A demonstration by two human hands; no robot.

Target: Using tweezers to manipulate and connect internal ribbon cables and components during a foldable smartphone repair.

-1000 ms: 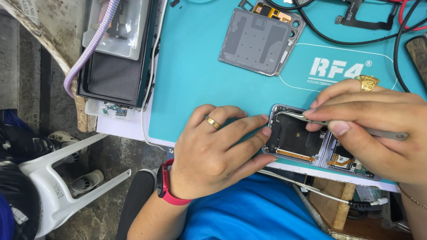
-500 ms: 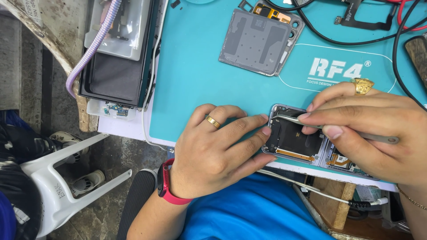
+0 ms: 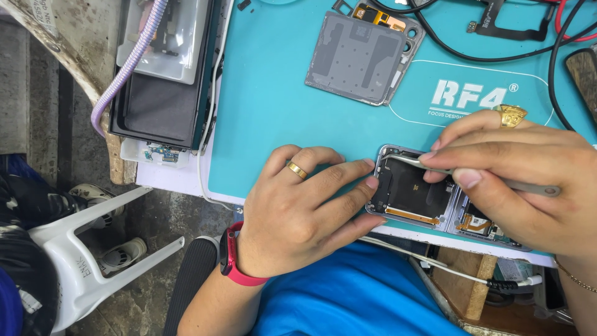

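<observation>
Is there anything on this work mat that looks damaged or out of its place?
The opened phone lies half over the teal mat near edge, insides bare. Its grey back cover lies apart, tilted. Nothing looks spilled or broken.

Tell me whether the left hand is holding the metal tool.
No: the left hand presses flat on the opened phone's edge, while the right hand grips the metal tool.

Opened foldable phone (image 3: 435, 196), back removed, laid flat at mat's 5 o'clock edge; metal tweezers (image 3: 516, 184) held across it.
</observation>
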